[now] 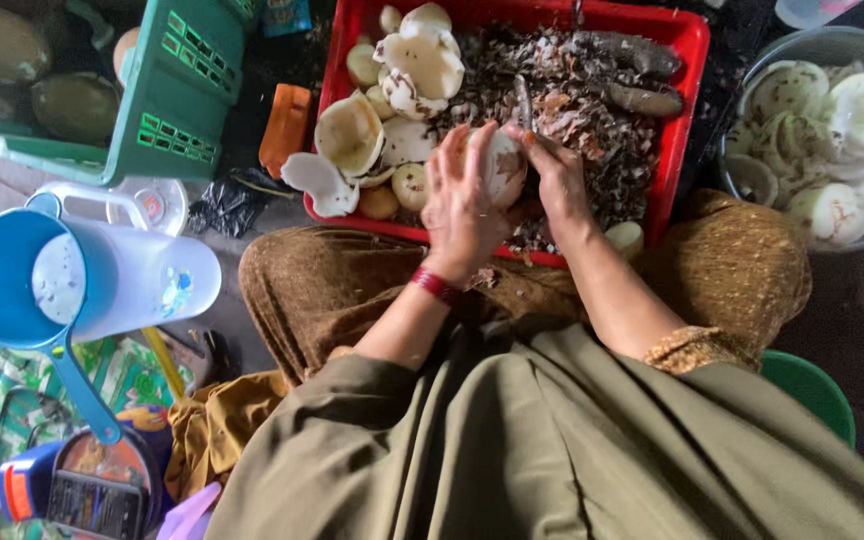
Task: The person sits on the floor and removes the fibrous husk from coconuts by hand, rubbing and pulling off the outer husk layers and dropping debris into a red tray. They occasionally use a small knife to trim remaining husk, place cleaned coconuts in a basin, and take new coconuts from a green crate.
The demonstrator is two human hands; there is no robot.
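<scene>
Over a red crate (687, 60) of peelings, the left hand (460, 205) grips a white coconut piece (502, 168); the right hand (557, 175) is clamped on a knife (523, 103).

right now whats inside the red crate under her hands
The red crate holds pale coconut pieces, a heap of brown shavings and dark strips. Both hands cover its near middle.

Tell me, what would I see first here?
The red tray at top centre, heaped with brown peelings and pale coconut pieces. In front of it, the left hand holds a white coconut while the right hand works a knife on it.
</scene>
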